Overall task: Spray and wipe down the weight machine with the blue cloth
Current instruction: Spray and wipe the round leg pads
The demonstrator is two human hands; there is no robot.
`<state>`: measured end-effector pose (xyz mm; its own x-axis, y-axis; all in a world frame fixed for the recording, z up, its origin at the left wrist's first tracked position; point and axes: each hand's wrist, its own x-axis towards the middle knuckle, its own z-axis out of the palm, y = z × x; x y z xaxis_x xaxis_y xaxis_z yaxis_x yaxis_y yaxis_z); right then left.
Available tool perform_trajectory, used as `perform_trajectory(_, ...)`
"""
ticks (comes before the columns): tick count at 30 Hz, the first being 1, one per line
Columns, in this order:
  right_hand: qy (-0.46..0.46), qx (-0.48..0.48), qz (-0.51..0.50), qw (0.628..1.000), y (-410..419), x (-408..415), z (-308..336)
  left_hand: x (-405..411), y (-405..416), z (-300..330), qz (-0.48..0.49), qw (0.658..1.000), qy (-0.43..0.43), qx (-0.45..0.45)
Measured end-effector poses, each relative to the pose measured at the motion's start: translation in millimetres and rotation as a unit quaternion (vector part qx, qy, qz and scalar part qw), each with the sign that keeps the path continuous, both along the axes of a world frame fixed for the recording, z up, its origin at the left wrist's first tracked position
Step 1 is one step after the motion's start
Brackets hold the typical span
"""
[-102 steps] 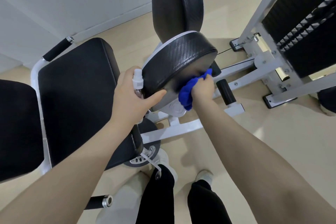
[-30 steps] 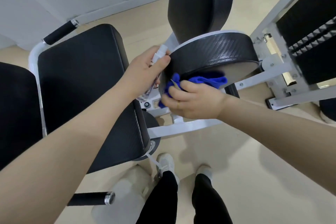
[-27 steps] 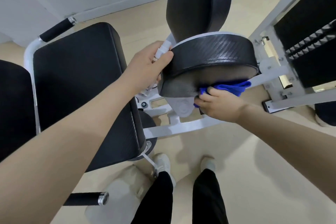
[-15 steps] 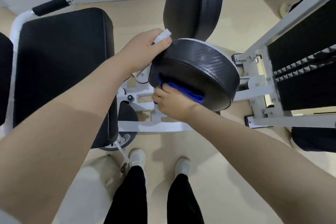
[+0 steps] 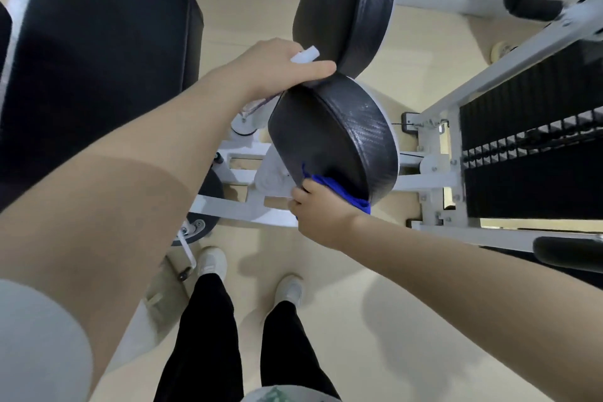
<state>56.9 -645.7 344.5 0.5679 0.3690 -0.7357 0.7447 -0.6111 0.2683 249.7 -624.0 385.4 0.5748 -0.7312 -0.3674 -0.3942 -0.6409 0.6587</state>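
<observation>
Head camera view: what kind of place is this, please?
Most likely a gym: a white-framed weight machine with round black pads, a black weight stack and a padded seat.

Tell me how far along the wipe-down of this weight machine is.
Done: wet sheen on the round pad suggests spraying. In hand: right hand rubs the blue cloth along its lower edge; left hand holds the spray bottle. Left: seat pad looks dry.

The round pad [image 5: 339,137] is black vinyl with a fine woven texture and a soft sheen. The blue cloth [image 5: 339,191] looks plush. The frame [image 5: 434,181] is glossy white-painted metal, the floor [image 5: 375,303] smooth and matt.
</observation>
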Motion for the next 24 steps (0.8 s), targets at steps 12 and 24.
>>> perform_trajectory(12,-0.211,0.14,-0.089,0.963,-26,4,57,-37,4,1,0.097,0.991,0.037,-0.089)
perform_trajectory(24,-0.261,0.194,-0.151,0.934,-46,60,87,-25,16,-16,0.179,0.954,0.219,-0.102)
